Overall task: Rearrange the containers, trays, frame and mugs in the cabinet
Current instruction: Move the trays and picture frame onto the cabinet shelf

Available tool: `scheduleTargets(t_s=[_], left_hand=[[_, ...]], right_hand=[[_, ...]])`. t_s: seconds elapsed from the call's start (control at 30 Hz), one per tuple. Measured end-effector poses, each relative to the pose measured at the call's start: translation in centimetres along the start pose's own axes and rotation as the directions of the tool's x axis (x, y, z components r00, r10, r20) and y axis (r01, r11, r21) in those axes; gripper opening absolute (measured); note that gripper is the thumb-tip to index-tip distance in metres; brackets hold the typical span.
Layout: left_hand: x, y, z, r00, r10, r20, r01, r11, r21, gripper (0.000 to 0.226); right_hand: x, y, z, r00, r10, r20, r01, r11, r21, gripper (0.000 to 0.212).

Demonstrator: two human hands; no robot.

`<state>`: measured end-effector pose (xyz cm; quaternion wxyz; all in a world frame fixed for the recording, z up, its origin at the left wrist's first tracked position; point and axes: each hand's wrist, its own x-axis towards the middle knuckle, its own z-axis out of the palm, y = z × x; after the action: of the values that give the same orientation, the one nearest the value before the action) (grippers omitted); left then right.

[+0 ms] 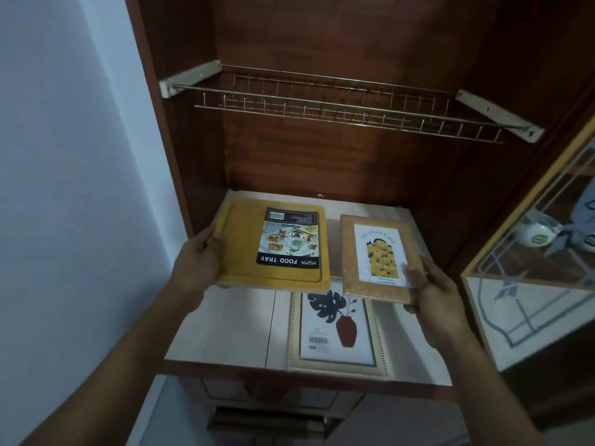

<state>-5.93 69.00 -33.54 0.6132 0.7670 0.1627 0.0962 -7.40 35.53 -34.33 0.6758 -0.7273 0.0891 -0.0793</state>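
The left hand (196, 262) grips the left edge of a yellow food tray (244, 249), thumb on top and fingers curled beneath. The right hand (431, 284) pinches the lower right corner of a speckled picture frame (376, 257) the same way. Both flat pieces are held face up and nearly level, side by side and just apart, probably so each can be steered on its own into a fresh spot.

A second frame (335, 329), showing a dark leaf in a red vase, lies flat on the shelf (225, 323). The tray hangs behind and to the left of it, with its near edge raised enough to cast a shadow. The held frame hovers just behind it, overlapping its top right corner. Whether the far edges of the two held pieces rest on the shelf cannot be told.

The tray holds nothing, only a printed label reading "FOOD TRAY" on its face. High above the lying frame a wire rack (338, 104) spans the cabinet. To the frame's right stands a glass door (531, 268), with a white rounded vessel (536, 235) behind it, perhaps a mug. Below the frame are drawers (273, 397).
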Motion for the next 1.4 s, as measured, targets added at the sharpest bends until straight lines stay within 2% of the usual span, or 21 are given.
scheduleTargets(t_s=[0.3,0.63,1.07,1.2,1.4], left_hand=[[-5.0,-0.9,-1.9,0.999,-0.029,-0.02,0.028,0.998,-0.053,0.037],[-9.0,-0.3,-4.1,0.999,0.037,-0.003,-0.037,0.993,-0.109,0.029],[-14.7,-1.6,-6.7,0.999,0.019,-0.029,-0.022,0.994,-0.109,0.029],[-17.4,-1.7,-6.5,0.999,0.032,-0.039,-0.037,0.988,-0.15,0.025],[-22.2,-1.6,-5.1,0.998,0.031,-0.059,-0.039,0.988,-0.151,0.032]], right_hand=[[-4.1,-0.5,-2.4,0.997,0.064,0.051,-0.07,0.989,0.13,0.029],[-9.2,-1.7,-3.1,0.999,0.029,0.036,-0.034,0.988,0.153,0.029],[-15.6,-1.3,-4.9,0.997,0.073,-0.004,-0.07,0.974,0.215,0.022],[-16.9,-1.1,-6.4,0.997,0.061,0.038,-0.068,0.971,0.228,0.023],[-19.1,-1.4,-9.5,0.994,0.043,0.105,-0.067,0.969,0.237,0.025]])
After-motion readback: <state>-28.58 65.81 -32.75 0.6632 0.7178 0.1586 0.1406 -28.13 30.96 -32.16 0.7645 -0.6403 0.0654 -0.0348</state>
